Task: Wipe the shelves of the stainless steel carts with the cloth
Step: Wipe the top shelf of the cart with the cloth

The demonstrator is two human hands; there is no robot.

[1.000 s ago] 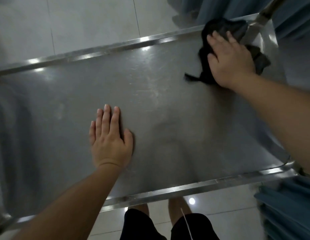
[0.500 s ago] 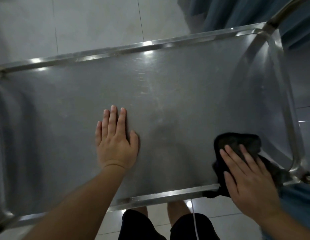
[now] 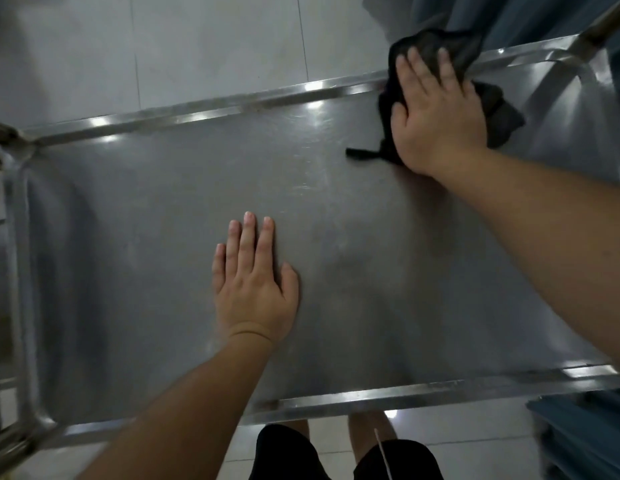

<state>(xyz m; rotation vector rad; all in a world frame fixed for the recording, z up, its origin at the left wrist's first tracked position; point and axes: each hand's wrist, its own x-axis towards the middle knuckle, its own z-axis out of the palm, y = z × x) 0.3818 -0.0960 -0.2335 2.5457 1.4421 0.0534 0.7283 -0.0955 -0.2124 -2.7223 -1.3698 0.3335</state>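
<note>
**Cloth pressed at the far right edge of the cart shelf**

Cloth [image 3: 499,116], black and crumpled, lay at the far right part of the steel shelf [image 3: 353,220], bunched against the far rim [image 3: 232,107] and riding up onto it. The right hand [image 3: 436,112] lay flat on top of it, palm down, fingers [image 3: 414,64] stretched and slightly spread toward the rim; it pressed the cloth against the metal rather than clenching it. Dark folds stuck out beyond the fingertips, to the right of the hand, and as a thin tail on the shelf to the left of the wrist.

The left hand [image 3: 254,282] rested palm down on bare steel near the middle of the shelf, fingers straight and close together, holding nothing. It sat well apart from the cloth, nearer the person's side. Both forearms were bare.

The shelf surface looked dull grey with faint scratches and smears, and bright spots of light showed along the far rim. The near rim [image 3: 422,393] ran across the lower part of the view, and a corner post [image 3: 14,441] stood at the near left. Beneath the near rim the person's black shorts [image 3: 291,455] and legs showed over a pale tiled floor [image 3: 215,46]. Blue-grey fabric [image 3: 585,431] showed at the lower right, and similar fabric hung beyond the far right corner.
</note>
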